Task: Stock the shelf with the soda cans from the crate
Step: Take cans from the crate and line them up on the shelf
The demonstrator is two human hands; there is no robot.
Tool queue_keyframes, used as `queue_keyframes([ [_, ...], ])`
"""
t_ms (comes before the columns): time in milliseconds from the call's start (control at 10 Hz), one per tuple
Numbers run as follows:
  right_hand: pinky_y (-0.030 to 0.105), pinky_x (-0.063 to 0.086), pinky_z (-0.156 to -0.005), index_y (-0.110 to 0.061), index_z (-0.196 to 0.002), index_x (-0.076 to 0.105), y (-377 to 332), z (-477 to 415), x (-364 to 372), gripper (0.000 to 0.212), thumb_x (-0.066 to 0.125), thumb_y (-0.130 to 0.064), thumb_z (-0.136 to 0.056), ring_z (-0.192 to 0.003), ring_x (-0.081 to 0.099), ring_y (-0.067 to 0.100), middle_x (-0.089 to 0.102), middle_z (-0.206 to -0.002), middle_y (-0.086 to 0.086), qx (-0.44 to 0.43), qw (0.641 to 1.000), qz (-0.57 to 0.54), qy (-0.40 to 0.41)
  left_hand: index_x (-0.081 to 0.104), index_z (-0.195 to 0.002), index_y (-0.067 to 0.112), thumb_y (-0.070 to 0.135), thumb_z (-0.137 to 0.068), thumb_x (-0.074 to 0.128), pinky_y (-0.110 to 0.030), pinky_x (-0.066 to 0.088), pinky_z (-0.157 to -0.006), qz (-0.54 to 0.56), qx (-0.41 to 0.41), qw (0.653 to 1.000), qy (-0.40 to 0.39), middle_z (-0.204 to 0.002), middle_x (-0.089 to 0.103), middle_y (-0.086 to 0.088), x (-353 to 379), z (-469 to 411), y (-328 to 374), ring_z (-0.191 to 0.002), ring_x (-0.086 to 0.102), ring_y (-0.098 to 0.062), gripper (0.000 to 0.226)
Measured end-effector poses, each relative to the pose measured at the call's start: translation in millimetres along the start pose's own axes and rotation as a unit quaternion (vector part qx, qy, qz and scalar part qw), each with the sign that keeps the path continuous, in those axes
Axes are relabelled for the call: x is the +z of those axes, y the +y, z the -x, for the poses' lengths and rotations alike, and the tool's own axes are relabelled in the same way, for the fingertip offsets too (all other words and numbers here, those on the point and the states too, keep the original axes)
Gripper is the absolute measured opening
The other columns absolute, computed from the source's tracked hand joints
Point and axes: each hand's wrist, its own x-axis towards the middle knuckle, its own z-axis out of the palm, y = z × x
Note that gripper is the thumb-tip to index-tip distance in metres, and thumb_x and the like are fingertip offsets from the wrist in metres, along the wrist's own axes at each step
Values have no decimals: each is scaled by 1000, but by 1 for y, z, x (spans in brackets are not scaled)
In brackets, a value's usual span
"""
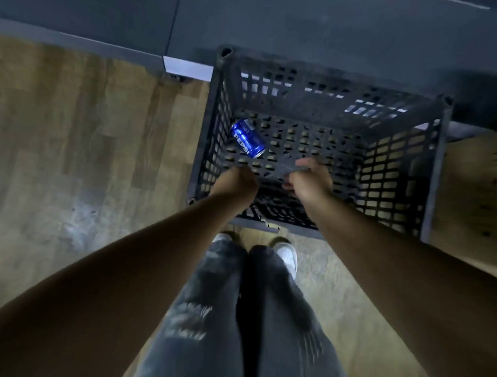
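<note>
View from above, looking straight down past the person's own arms and legs. A dark plastic lattice crate stands on a wood-plank floor, its far side against the base of a dark grey unit that fills the top of the view. Inside the crate, one blue Pepsi soda can lies on its side on the crate floor, in the far left corner, close against the left wall, its top end pointing toward that corner. Both bare arms reach down into the near half of the crate, well apart from the can. The right hand has thumb and fingers curled, grasping one end of a flat grey strip that stretches leftward. The left hand is curled with its back to the camera and meets the other end of that strip; its fingers are hidden, so whether it grasps the strip cannot be told. What the strip is stays unclear in the blur. Below the crate's near edge show the toes of two white shoes and grey faded jeans. A pale wooden panel sits just right of the crate.
</note>
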Motion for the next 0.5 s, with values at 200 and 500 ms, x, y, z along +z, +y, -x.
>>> queue_keyframes([
  [200, 30, 43, -64, -4, -125, 51, 67, -110, 61, 35, 52, -6, -91, -79, 56, 25, 61, -99, 17, -40, 994, 81, -58, 61, -115, 3, 13, -96, 41, -28, 41, -73, -112, 74, 991, 7, -112, 63, -18, 46, -106, -34, -103, 59, -31, 29],
  [500, 37, 45, -85, 5, -121, 55, 92, -219, 98, 33, 46, -11, -94, -107, 58, 37, 58, -121, 26, -90, 950, 269, -130, 54, -110, 0, 11, -92, 43, -35, 40, -84, -365, 179, 912, 48, -114, 59, -18, 49, -218, -47, -107, 53, -34, 24],
])
